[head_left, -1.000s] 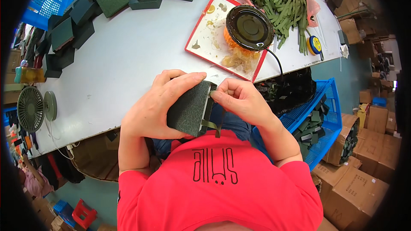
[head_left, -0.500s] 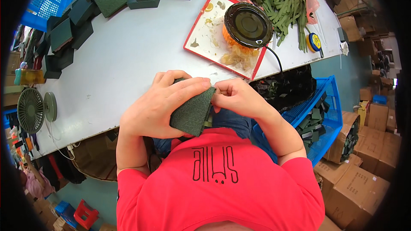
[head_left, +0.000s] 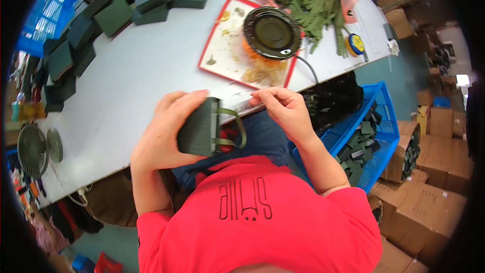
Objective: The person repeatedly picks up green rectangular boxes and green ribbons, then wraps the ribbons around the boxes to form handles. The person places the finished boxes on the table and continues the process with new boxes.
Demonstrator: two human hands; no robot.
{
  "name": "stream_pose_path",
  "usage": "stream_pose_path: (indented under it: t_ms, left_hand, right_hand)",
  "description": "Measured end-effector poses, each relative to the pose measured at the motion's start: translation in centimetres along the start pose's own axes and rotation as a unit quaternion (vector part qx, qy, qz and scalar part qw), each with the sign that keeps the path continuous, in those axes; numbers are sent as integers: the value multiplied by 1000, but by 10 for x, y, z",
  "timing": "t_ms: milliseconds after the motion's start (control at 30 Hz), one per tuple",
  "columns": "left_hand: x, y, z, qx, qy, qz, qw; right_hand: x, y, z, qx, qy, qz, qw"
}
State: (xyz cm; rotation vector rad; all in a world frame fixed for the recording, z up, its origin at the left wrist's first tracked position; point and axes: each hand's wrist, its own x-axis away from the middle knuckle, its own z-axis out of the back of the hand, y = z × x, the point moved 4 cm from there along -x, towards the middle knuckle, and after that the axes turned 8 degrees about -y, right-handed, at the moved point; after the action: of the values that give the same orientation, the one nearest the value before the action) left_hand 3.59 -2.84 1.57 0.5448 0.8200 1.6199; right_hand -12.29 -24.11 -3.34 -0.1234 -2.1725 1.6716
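Note:
A small dark green box (head_left: 198, 130) is gripped by my left hand (head_left: 160, 130), tilted above my lap by the table's front edge. From the box's right side a green ribbon (head_left: 243, 127) sticks out in a loop. My right hand (head_left: 284, 112) is apart from the box, to the right of it, with thumb and fingers pinched together. Whatever may be between those fingertips is too small to make out. Beyond my right hand, a round black pot (head_left: 273, 33) on an orange base stands on a red-edged white board (head_left: 214, 63) with yellowish residue.
Dark green boxes (head_left: 113, 16) are stacked at the table's far left. A pink bag (head_left: 348, 7) spills green ribbon strips (head_left: 313, 0) at the back. A blue crate (head_left: 389, 116) with green pieces stands at right, near cartons (head_left: 419, 212). A fan (head_left: 33, 150) is at left.
My right hand has come away from the box. The box has turned in my left hand and moved left, so the ribbon loop now shows. The whole view has shifted slightly.

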Motion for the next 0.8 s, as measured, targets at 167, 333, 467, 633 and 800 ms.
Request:
stream_pose_path:
  t_ms: [167,333,467,633,800]
  left_hand:
    - [17,-22,15,-117,132,145,974]
    - [42,-47,33,-210,170,292,917]
    - [58,-60,42,-137,162,312,926]
    - [74,-84,47,17,181,407,895]
    - [81,-82,49,0,252,279,927]
  right_hand:
    - [7,-9,52,75,181,93,976]
    - [-3,-31,119,323,346,93,876]
    - [-22,-48,142,535,278,225,765]
    - [-42,-47,155,703,181,140,674]
    - [-37,-45,153,691,178,169,680]
